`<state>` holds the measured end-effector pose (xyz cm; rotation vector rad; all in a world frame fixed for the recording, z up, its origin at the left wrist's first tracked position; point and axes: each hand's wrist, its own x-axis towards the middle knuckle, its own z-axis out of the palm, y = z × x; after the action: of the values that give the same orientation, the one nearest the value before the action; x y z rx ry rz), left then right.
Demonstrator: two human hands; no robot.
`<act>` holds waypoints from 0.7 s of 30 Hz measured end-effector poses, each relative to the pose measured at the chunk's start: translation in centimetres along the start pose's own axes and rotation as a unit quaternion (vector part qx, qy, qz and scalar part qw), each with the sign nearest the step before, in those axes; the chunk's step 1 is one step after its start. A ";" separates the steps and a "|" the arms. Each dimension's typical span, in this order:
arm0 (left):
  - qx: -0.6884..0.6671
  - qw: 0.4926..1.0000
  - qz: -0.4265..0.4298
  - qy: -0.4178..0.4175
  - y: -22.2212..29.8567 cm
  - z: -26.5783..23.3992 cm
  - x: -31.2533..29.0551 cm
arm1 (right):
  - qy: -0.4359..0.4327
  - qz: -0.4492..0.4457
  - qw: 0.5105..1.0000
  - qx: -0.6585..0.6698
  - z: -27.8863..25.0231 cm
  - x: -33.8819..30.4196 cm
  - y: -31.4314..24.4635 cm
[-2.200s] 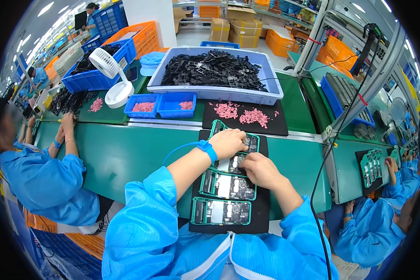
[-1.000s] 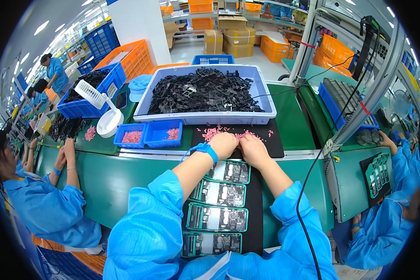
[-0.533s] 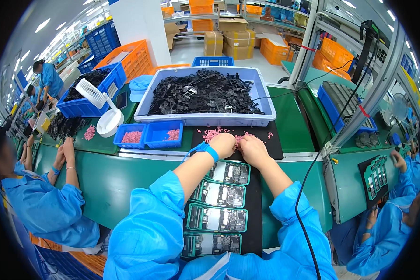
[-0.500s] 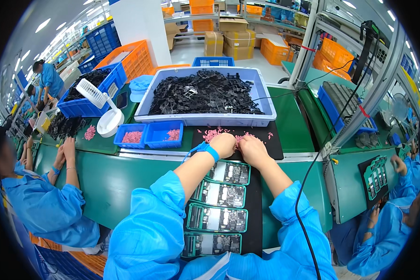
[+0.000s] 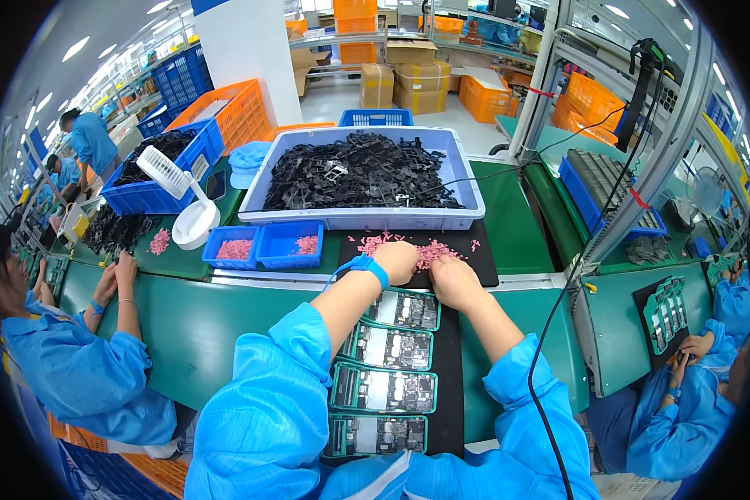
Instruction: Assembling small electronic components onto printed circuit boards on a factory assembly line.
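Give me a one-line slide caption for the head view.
Left hand and right hand reach into loose small pink parts on a black mat, above four green-framed circuit boards.

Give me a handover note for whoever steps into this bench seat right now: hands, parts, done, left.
Left hand: at the near edge of the pile of small pink parts on the black mat, fingers curled down; grip not visible.
Right hand: beside it at the same pile, palm down; grip not visible.
Parts: four green-framed phone boards in a column on the black strip between the forearms. More pink parts in two small blue bins. Black plastic frames fill the grey tote behind.
Done: cannot tell which boards already carry a pink part.
Left: check each board, top one first.
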<state>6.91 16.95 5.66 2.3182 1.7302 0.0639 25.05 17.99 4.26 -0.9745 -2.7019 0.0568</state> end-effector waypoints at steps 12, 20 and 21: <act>-0.065 0.979 0.169 0.090 2.1 -1.4 -4.2 | -0.023 0.029 0.996 0.082 -3.0 -4.5 -0.4; 0.053 0.975 0.173 0.126 3.9 -0.2 -5.0 | 0.034 0.038 0.995 0.082 -2.3 -8.7 -2.7; 0.090 0.972 0.181 0.123 4.0 -0.3 -5.0 | 0.038 0.043 0.995 0.083 -2.3 -8.8 -2.9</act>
<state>9.08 11.18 7.43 2.8425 1.4378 0.2812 30.35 10.06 4.76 -1.0186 -2.5385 0.2527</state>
